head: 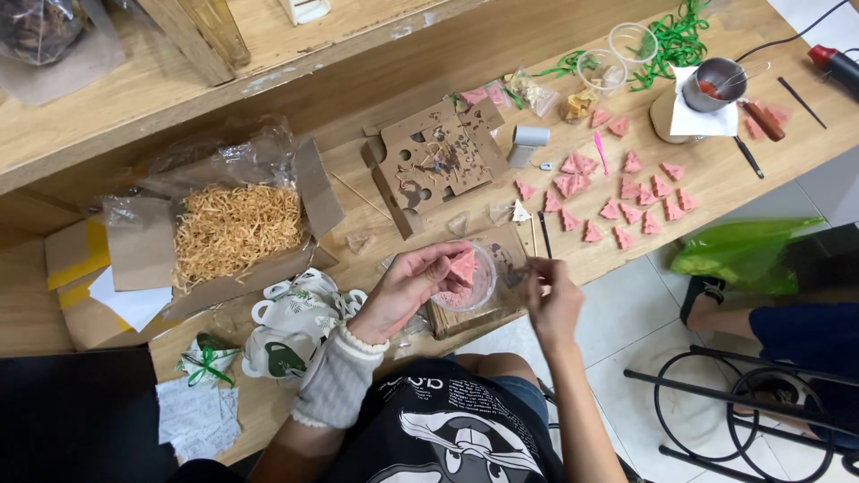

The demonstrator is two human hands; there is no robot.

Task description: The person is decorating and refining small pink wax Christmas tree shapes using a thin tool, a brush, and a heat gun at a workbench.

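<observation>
Clear plastic cup (472, 284) holding a pink triangular piece (463, 266) sits gripped in the left hand (407, 288), right hand (553, 300) pinched narrow just beside it.

Clear round plastic cup (467, 279), tilted, w/ pink triangular piece (463, 266) inside.

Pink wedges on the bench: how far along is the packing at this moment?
Early, it seems. In hand: the left hand holds a clear round cup with one pink wedge in it, while the right hand pinches something small and dark beside it. Left: many loose pink wedges lie spread on the wooden bench, and two empty clear cups wait at the far edge. No finished, closed cup is visible.
</observation>
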